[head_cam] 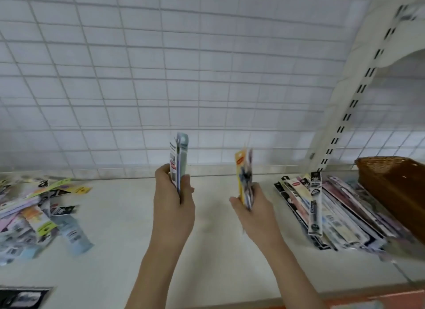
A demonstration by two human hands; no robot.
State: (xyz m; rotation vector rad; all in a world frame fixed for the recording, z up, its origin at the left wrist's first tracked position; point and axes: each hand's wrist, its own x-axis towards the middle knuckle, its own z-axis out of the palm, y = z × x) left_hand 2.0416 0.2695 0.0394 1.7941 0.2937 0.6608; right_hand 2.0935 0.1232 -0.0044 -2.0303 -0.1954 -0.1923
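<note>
the left hand [172, 200] grips grey-topped packets [180, 156] standing upright above its fingers [187, 186]. the right hand [253, 207] pinches yellow-topped packets [243, 170] by their low end. that shallow hold may let them fan and slip to the counter [213, 239] below, muddling the stacked packets [322, 207] right of the fingers.

White wire-grid wall [161, 67] behind pale shelf [213, 251]

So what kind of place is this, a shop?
Probably a shop, at a display shelf. Behind it are a wire grid wall and a slotted rail for shelves, and piles of long packets lie on it like goods being sorted.
</note>
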